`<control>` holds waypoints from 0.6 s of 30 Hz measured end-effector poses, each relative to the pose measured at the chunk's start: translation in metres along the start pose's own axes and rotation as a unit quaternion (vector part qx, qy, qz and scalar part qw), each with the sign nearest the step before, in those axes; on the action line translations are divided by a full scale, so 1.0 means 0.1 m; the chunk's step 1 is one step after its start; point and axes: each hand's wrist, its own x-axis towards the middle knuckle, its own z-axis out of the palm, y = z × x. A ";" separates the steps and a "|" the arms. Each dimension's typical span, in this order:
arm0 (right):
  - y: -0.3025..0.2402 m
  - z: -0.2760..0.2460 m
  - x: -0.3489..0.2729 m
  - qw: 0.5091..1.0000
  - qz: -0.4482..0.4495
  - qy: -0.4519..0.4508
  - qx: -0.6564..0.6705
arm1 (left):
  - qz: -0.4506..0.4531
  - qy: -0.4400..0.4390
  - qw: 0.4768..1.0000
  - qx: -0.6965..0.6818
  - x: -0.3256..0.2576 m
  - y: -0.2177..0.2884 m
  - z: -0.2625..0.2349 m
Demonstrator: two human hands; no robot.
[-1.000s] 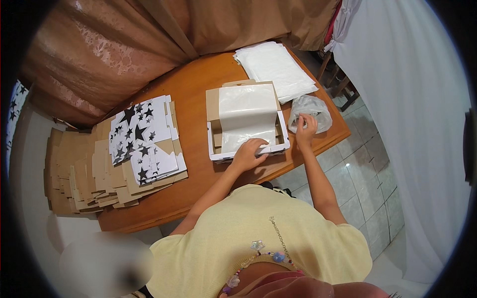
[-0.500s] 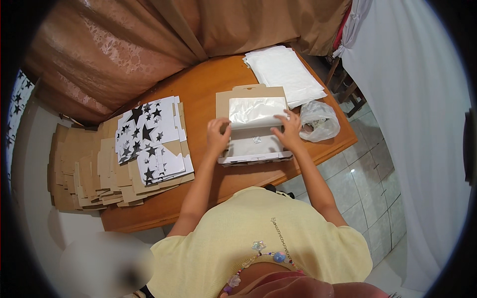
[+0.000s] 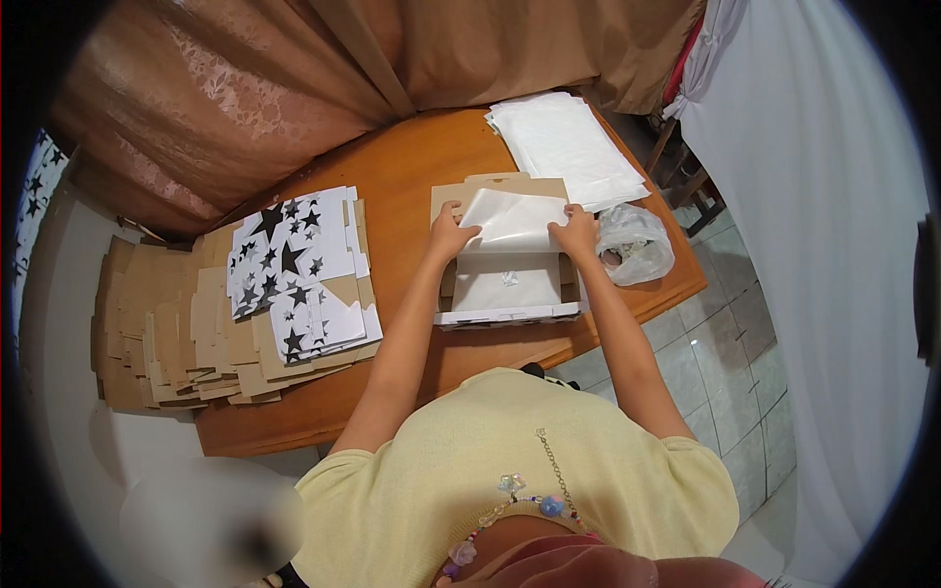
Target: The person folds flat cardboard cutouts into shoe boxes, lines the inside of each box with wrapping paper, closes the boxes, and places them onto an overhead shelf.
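Observation:
An open cardboard box (image 3: pixel 508 318) stands on the table in front of me, its brown lid (image 3: pixel 446 196) raised at the far side. White tissue paper (image 3: pixel 515 218) lines it, and the far part stands up loosely against the lid. My left hand (image 3: pixel 453 235) pinches the left side of this sheet, thumb on the near face. At the right side, my right hand (image 3: pixel 576 235) grips the same sheet. Some fingertips are hidden behind the paper. On the paper inside the box lies a small shiny silvery piece (image 3: pixel 510 278), too small to make out.
At the left lie overlapping flat brown cardboard pieces (image 3: pixel 186 323), topped by white sheets with black stars (image 3: pixel 289 260). A stack of white paper (image 3: pixel 564 147) sits at the far right. Beside the box is a clear plastic bag (image 3: pixel 637 245), near the table's right edge.
Both hands have closed on the sides of the tissue paper, where before their fingers were spread. The sheet's upper left corner now slants inward.

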 end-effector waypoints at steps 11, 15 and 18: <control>0.11 0.00 0.09 0.980 -0.106 0.065 0.156 | 0.040 -0.020 0.976 -0.214 -0.17 -0.02 -0.26; 0.07 -0.10 0.02 0.933 -0.192 -0.006 0.305 | 0.033 -0.048 0.976 -0.210 -0.36 -0.10 -0.47; 0.21 -0.12 -0.07 0.918 -0.194 -0.078 0.338 | 0.047 -0.078 0.982 -0.166 -0.52 -0.12 -0.55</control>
